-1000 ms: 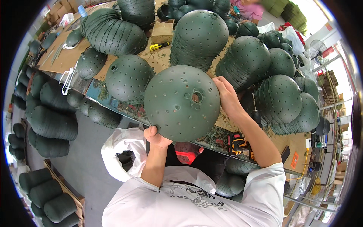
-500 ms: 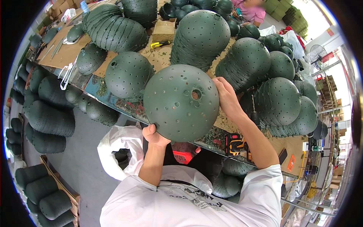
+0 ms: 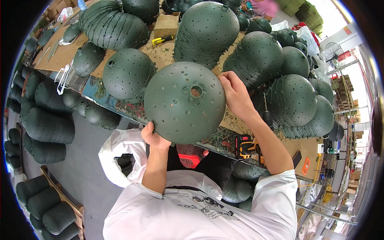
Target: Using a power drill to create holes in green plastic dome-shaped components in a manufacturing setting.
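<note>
A dark green plastic dome (image 3: 172, 116), dotted with small holes and one larger round hole, is held up in front of me with its rounded side facing me. My left hand (image 3: 155, 138) grips its lower left rim, thumb on the front. At the upper right rim my right hand (image 3: 237, 95) is closed on it; the fingers behind the rim are partly hidden. Beyond it stands a similar dome (image 3: 127, 76) on the workbench (image 3: 163, 51). A black and yellow cordless drill (image 3: 247, 147) lies by my right forearm, its bit pointing up toward the dome stacks.
Nested stacks of domes (image 3: 208, 30) crowd the bench, with more (image 3: 292, 100) at the right. A yellow screwdriver (image 3: 162, 40) lies near a cardboard box (image 3: 167, 25). A white bag (image 3: 124, 156) hangs below the bench edge. Further stacks (image 3: 50, 124) stand on the floor at left.
Both hands have shifted slightly left and up in the picture with the dome. The bench and stacks have also moved up and left in view. The grip stays the same.
</note>
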Tool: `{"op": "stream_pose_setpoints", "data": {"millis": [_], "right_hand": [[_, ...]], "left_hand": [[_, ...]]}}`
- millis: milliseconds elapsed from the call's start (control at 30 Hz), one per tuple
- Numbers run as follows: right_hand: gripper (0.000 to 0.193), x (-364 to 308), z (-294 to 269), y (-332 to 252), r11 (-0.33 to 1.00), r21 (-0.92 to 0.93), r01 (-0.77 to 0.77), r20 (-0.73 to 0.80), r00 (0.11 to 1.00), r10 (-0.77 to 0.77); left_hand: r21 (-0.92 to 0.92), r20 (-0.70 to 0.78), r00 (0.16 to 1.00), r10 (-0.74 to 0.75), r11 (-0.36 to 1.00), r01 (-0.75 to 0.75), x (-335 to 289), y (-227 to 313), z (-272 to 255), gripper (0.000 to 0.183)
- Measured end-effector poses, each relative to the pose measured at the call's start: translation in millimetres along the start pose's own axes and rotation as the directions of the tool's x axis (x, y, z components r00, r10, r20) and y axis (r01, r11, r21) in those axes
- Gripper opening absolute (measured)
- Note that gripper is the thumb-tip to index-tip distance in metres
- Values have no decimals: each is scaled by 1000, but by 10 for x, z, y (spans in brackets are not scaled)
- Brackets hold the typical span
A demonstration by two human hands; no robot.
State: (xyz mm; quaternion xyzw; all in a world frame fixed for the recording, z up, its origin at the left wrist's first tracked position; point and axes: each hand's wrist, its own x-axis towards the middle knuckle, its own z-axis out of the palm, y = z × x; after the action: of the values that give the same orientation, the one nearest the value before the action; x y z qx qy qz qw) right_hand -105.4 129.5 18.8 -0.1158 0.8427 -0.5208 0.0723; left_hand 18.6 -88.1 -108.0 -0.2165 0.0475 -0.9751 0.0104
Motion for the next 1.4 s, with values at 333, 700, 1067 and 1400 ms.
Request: {"op": "stream_pose_setpoints", "data": {"millis": [333,700,1067,1400], "right_hand": [[18,-134,-25,-285,848,-176,500,-169,833,-527],[14,-211,61,-323,794,-186,580,45,812,-582],[19,-213,2,-314,835,-254,488,132,873,-470],[18,-142,-79,-235,851,-286,441,-6,887,-462]], "left_hand": [[66,1,998,-64,996,63,132,0,80,63],[424,-263,962,-71,887,182,177,-155,233,67],[490,-262,961,-92,845,214,257,-208,371,54],[581,-291,953,-82,776,244,288,23,341,35]]}}
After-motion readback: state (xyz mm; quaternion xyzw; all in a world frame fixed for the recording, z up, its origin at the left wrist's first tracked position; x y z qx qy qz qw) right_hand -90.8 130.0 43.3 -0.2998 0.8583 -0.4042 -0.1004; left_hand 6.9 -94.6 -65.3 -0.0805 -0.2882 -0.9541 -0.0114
